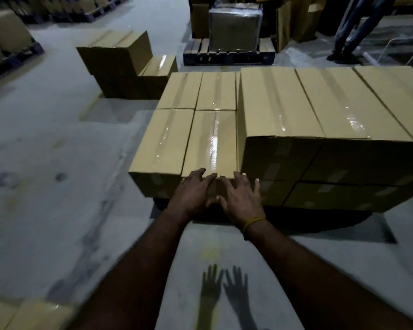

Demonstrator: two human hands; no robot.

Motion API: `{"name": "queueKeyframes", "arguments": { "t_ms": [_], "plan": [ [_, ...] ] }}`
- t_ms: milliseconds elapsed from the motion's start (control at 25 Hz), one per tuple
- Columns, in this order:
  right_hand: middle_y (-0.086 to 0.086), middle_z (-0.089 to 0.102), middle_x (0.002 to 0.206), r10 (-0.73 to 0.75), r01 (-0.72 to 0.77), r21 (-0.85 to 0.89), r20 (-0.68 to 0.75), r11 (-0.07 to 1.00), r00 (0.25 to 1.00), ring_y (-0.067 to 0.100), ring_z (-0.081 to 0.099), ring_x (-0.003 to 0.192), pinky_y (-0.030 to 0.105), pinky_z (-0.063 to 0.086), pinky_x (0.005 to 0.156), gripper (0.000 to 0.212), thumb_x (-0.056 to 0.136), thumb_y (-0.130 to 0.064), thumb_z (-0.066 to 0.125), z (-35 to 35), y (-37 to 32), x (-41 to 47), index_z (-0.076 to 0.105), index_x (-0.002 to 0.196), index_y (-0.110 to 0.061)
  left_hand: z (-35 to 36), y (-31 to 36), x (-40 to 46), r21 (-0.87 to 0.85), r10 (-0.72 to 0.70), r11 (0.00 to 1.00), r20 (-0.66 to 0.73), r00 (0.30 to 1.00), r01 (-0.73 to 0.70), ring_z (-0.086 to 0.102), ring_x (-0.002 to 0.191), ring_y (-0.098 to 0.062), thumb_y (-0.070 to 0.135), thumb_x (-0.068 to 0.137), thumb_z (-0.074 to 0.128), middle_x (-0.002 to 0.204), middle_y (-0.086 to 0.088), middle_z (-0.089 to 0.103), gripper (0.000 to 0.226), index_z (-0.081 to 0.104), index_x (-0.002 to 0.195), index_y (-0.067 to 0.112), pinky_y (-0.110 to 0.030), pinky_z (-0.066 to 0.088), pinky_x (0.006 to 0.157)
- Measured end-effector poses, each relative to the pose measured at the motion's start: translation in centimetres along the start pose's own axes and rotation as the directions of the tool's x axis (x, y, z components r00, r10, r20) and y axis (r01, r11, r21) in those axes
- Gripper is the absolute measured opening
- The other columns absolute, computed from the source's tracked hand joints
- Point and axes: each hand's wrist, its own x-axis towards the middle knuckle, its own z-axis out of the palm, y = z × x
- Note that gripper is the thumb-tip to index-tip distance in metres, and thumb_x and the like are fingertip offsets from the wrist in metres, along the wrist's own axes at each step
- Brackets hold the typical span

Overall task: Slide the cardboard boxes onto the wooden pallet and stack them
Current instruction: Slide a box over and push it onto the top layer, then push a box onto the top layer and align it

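Both hands are flat and spread against the near end of one cardboard box: the left hand (193,190) lies with its fingers over the top edge, the right hand (242,201) beside it with fingers splayed on the end face. Neither hand curls round anything; they press rather than grip. A yellow band (252,222) circles the right wrist.

The pushed box (211,144) sits in the lower layer, touching a neighbouring box (162,144) on its left and the taller stack (320,110) on its right, which stands a layer higher. Two more boxes lie behind it in the same low layer. The pallet beneath is mostly lost in shadow, so it is probably wooden, but the view cannot confirm it.

Judging by the layout, the task is well under way: the right part is stacked high, the left part only to the lower level. This box looks nearly seated. More boxes wait: a small pile on the floor (124,65) beyond, and some at the near left corner (22,313).
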Motion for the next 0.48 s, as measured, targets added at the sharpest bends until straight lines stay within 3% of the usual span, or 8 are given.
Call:
{"name": "queueKeyframes", "arguments": {
  "t_ms": [200,320,480],
  "plan": [
    [0.013,0.012,0.162,-0.003,0.002,0.013,0.083,1.0,0.997,0.032,0.01,0.15,0.059,0.004,0.117,0.064,0.099,-0.046,0.045,0.1,-10.3,-8.1,0.018,0.155,-0.03,-0.3,-5.2,-13.0,0.007,-0.076,0.997,-0.037,0.996,0.076,0.017,0.148,-0.031,0.031,0.09,0.064,0.161,-0.01,0.02,0.076,0.023,0.154,0.028,-0.054,0.029,0.115],
    [0.013,0.015,0.161,-0.03,0.027,0.037,0.1,0.999,0.995,0.033,0.013,0.149,0.059,0.006,0.118,0.061,0.099,-0.045,0.045,0.8,-15.1,-12.9,0.021,0.154,-0.031,0.7,-7.4,-20.1,0.012,-0.117,0.993,-0.059,0.991,0.118,0.023,0.146,-0.032,0.034,0.087,0.064,0.158,-0.009,0.026,0.075,0.026,0.153,0.029,-0.051,0.035,0.112],
    [0.012,0.014,0.162,-0.056,0.053,0.026,0.142,0.998,0.988,0.032,0.014,0.149,0.058,0.008,0.118,0.06,0.1,-0.045,0.043,3.7,-19.5,-19.2,0.02,0.154,-0.031,3.8,-9.1,-29.0,0.002,-0.224,0.975,0.049,0.973,0.224,0.018,0.147,-0.033,0.033,0.091,0.06,0.161,-0.011,0.018,0.075,0.021,0.154,0.028,-0.052,0.03,0.114]
  ]
}}
